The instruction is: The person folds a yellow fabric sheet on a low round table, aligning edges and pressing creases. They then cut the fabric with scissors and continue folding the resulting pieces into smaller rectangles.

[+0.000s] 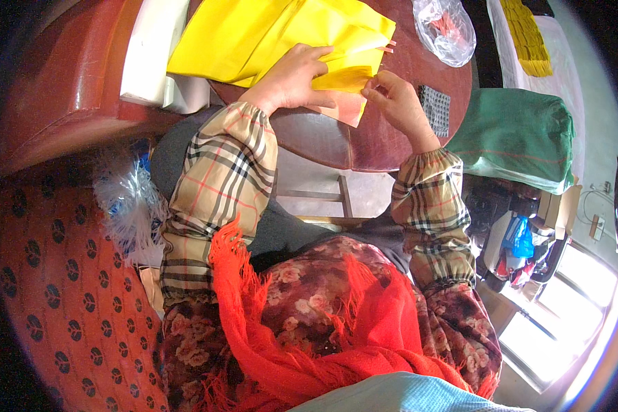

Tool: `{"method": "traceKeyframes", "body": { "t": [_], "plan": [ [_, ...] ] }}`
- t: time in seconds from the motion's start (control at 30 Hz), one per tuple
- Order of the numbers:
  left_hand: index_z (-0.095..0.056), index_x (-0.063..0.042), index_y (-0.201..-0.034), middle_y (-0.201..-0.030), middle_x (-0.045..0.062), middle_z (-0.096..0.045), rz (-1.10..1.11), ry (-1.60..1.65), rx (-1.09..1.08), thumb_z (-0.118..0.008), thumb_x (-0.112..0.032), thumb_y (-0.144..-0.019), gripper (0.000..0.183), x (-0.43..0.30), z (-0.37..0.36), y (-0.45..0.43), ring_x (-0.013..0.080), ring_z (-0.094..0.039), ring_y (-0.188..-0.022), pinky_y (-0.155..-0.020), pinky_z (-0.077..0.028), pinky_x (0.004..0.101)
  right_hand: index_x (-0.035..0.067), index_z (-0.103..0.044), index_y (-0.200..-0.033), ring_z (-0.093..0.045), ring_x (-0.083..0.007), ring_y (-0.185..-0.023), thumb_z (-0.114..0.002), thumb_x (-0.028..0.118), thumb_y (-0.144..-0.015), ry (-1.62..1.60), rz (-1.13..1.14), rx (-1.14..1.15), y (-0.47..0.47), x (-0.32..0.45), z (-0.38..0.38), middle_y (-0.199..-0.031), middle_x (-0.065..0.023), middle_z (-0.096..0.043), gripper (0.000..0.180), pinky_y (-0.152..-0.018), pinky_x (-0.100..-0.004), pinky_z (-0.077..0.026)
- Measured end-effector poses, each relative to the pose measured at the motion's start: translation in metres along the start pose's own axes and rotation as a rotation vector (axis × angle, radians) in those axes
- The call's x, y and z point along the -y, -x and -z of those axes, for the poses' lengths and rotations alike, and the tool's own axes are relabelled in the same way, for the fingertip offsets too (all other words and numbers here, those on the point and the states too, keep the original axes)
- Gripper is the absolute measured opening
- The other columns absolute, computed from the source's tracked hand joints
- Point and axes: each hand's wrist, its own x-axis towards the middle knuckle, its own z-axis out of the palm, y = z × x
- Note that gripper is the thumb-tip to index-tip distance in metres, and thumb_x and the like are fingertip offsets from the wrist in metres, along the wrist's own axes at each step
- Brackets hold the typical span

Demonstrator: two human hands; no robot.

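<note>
Bright yellow sheets [268,36], of cloth or paper, lie on a round reddish-brown table [316,139]. My left hand [293,77] rests on them with its fingers spread, the thumb reaching over a peach-coloured piece [346,105] at the near edge. A yellow flap [346,79] is lifted between my two hands. At its right end, my right hand [391,98] pinches the edge between thumb and fingertips. Thin pinkish strips [387,50] stick out from the right side of the yellow sheets.
A clear plastic bag [445,33] with reddish strips lies at the table's far right. Near my right hand is a grey studded pad [435,110]. Beyond the table stands a green-covered bundle [520,136]; a white box-like object [152,51] is at left.
</note>
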Motion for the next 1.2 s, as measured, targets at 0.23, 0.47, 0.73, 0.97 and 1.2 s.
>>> {"method": "traceKeyframes", "body": {
  "t": [0.23, 0.47, 0.73, 0.97, 1.2],
  "plan": [
    [-0.068, 0.002, -0.098, -0.141, 0.011, -0.048, 0.009, 0.029, 0.014, -0.065, -0.020, -0.080, 0.028, 0.005, -0.003, -0.002, 0.0331, -0.043, -0.124, -0.107, -0.035, 0.0394, -0.002, -0.062, -0.092, -0.063, -0.0253, -0.072, -0.070, 0.013, -0.082, -0.020, 0.007, -0.136, 0.014, -0.003, -0.005, -0.084, -0.0153, -0.063, 0.019, -0.067, -0.0334, -0.051],
    [-0.063, 0.004, -0.087, -0.142, 0.011, -0.047, 0.025, 0.038, 0.010, -0.065, -0.016, -0.081, 0.021, 0.007, -0.007, -0.004, 0.0339, -0.044, -0.123, -0.106, -0.036, 0.0400, 0.005, -0.065, -0.085, -0.065, -0.0296, -0.079, -0.074, 0.010, -0.076, -0.023, 0.125, 0.011, 0.028, -0.013, -0.023, -0.087, -0.0124, -0.061, 0.014, -0.069, -0.0372, -0.054],
    [-0.063, 0.003, -0.088, -0.142, 0.010, -0.047, 0.022, 0.054, -0.007, -0.066, -0.016, -0.081, 0.020, 0.009, -0.009, -0.003, 0.0337, -0.044, -0.123, -0.106, -0.036, 0.0401, 0.004, -0.067, -0.085, -0.065, -0.0308, -0.078, -0.072, 0.017, -0.081, 0.016, 0.074, 0.050, 0.018, -0.013, -0.021, -0.086, -0.0137, -0.064, 0.014, -0.069, -0.0388, -0.052],
    [-0.064, 0.002, -0.089, -0.142, 0.009, -0.048, 0.014, 0.052, -0.016, -0.067, -0.016, -0.080, 0.020, 0.009, -0.010, -0.002, 0.0332, -0.045, -0.122, -0.105, -0.037, 0.0401, 0.004, -0.070, -0.089, -0.064, -0.0225, -0.073, -0.069, 0.031, -0.085, 0.003, -0.193, 0.191, 0.004, -0.007, -0.010, -0.079, -0.0134, -0.067, 0.027, -0.069, -0.0341, -0.050],
    [-0.065, 0.002, -0.093, -0.142, 0.009, -0.048, 0.018, 0.064, -0.022, -0.068, -0.015, -0.079, 0.022, 0.008, -0.009, -0.002, 0.0330, -0.044, -0.123, -0.105, -0.037, 0.0398, 0.001, -0.069, -0.090, -0.061, -0.0151, -0.076, -0.067, 0.020, -0.086, -0.138, -0.231, 0.231, -0.003, -0.014, -0.006, -0.081, -0.0077, -0.066, 0.020, -0.072, -0.0303, -0.048]
  ]
}}
